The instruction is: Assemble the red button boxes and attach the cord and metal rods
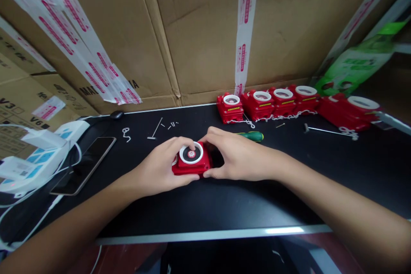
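A red box-shaped device (194, 168) with a raised white ring and a dark round face rests on the black table in front of me. My left hand (165, 162) is closed around its left side, the index finger bent over the ring onto the dark face and the thumb along the near edge. My right hand (233, 154) grips the right side between thumb and fingers, leaving a gap under the palm. Behind my right hand lies a green-handled screwdriver (253, 136), its front part mostly hidden. The device's underside cannot be seen.
Similar red devices (230, 110) with white cords line the back right. A small metal hammer (156, 129), loose screws (173, 125) and a white cord (126, 134) lie behind my left hand. A phone (84, 166) and power strip (41, 154) occupy the left; cardboard boxes (205, 30) wall the back.
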`<control>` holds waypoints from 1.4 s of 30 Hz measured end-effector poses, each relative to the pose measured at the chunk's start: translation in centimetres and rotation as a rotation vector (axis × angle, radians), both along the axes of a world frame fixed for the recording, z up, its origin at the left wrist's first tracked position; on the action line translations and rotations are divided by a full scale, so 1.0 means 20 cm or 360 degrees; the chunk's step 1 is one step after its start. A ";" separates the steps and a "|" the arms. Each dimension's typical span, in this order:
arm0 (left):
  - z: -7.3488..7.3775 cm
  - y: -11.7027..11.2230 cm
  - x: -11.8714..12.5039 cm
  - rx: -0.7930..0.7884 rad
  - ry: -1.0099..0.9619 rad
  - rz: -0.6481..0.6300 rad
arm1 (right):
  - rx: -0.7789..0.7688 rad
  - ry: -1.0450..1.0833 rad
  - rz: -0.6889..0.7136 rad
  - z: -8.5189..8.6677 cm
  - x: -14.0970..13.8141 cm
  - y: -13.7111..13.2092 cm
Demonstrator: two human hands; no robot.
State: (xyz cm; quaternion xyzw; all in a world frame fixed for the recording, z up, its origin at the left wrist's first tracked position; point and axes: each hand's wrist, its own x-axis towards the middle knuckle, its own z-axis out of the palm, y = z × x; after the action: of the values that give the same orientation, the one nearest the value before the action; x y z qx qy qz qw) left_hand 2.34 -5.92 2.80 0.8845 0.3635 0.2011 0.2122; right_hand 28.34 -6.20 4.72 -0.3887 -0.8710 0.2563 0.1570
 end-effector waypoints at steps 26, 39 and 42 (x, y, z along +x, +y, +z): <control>0.09 -0.06 0.05 -0.0003 0.0371 0.0048 | -0.0001 -0.0056 0.0036 0.01 -0.05 -0.03; 0.03 -0.05 0.01 0.0063 0.0264 0.0114 | 0.0095 0.0269 -0.0045 -0.02 0.04 0.08; 0.04 -0.04 0.01 -0.0096 0.0250 0.0202 | 0.0491 0.0298 -0.0281 -0.03 0.06 0.11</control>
State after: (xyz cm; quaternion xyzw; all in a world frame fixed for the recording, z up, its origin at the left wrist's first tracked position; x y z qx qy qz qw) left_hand 2.63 -6.67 3.58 0.8660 0.4401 0.1333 0.1964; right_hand 29.58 -3.93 4.21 -0.4094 -0.8440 0.1401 0.3170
